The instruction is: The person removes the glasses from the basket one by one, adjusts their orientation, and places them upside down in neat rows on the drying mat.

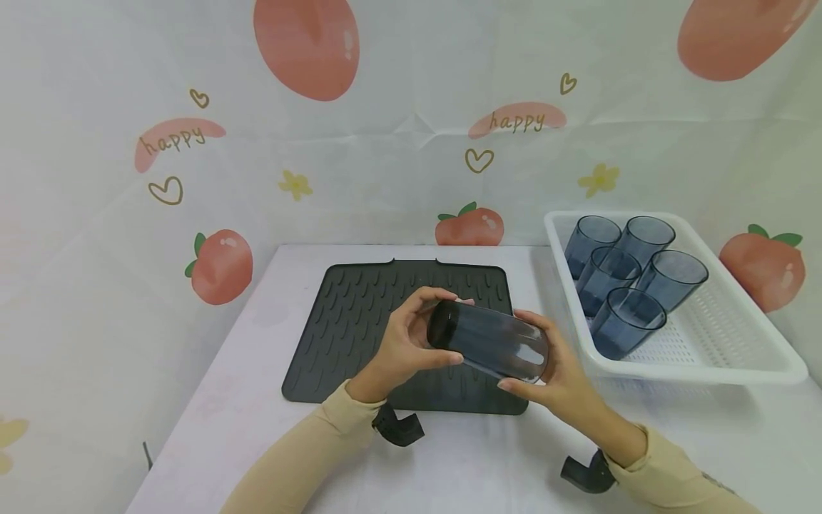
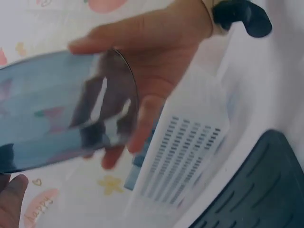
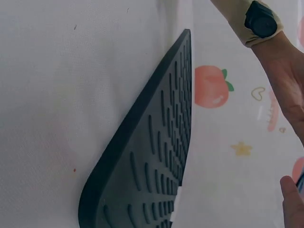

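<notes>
Both hands hold a blue-tinted glass (image 1: 494, 341) on its side above a dark ridged drying mat (image 1: 340, 321). My left hand (image 1: 407, 339) grips the glass's darker end, thumb along the near side. At the clear end, my right hand (image 1: 559, 364) holds it between thumb and fingers. In the left wrist view the glass (image 2: 61, 109) spans the left side, with the right hand (image 2: 152, 52) around its end. The right wrist view shows mostly the mat (image 3: 142, 156), with the left hand (image 3: 285, 80) at its right edge.
A white perforated basket (image 1: 719, 375) stands at the right, with several blue glasses (image 1: 626, 321) upright or leaning in its left part. A white cloth (image 1: 257, 442) covers the table. Behind it hangs a backdrop (image 1: 385, 171) printed with fruit and hearts.
</notes>
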The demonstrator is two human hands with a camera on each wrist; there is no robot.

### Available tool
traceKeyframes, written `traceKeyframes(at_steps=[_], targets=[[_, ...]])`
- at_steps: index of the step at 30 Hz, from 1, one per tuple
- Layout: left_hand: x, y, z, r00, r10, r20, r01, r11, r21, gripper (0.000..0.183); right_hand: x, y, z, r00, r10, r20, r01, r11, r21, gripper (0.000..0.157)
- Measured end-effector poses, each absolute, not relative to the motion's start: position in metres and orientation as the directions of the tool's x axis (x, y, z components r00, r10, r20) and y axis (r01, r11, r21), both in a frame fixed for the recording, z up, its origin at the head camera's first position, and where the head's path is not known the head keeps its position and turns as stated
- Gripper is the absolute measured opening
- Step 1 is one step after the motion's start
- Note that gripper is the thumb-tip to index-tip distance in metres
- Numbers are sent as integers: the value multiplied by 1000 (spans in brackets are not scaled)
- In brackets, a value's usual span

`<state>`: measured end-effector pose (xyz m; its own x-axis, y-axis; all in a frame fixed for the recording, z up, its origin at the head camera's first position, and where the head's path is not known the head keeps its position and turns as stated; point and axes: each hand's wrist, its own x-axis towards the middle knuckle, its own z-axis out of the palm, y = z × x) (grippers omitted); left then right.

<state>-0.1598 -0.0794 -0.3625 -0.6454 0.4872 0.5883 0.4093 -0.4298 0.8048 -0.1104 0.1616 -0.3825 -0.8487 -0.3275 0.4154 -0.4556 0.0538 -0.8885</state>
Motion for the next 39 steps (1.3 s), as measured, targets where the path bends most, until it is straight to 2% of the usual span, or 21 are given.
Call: traceKeyframes(at_steps=[5, 11, 16, 20, 28, 39], targets=[[-158, -73, -357, -644, 485, 592, 359, -492, 793, 62, -109, 159, -383, -874, -348, 339, -415, 172, -893, 88], [-157, -71, -347, -647, 480, 592, 378, -473, 796, 67, -110, 157, -381, -894, -371, 249, -385, 357, -851, 88], [-160, -78, -341, -682, 449, 577, 438, -380, 815, 77, -112, 162, -382, -888, -398, 230, -396, 410, -822, 88], [-163, -85, -340, -733, 418, 537, 445, -302, 843, 82, -113, 167, -384, -903, -400, 158, -352, 474, -807, 76], [-169, -94, -340, -772, 366, 520, 449, -265, 853, 73, -113, 171, -383, -898, -439, -18, -266, 576, -773, 52], [-181, -104, -342, -859, 264, 439, 386, -230, 893, 67, -111, 175, -385, -870, -481, -108, -258, 631, -732, 46]])
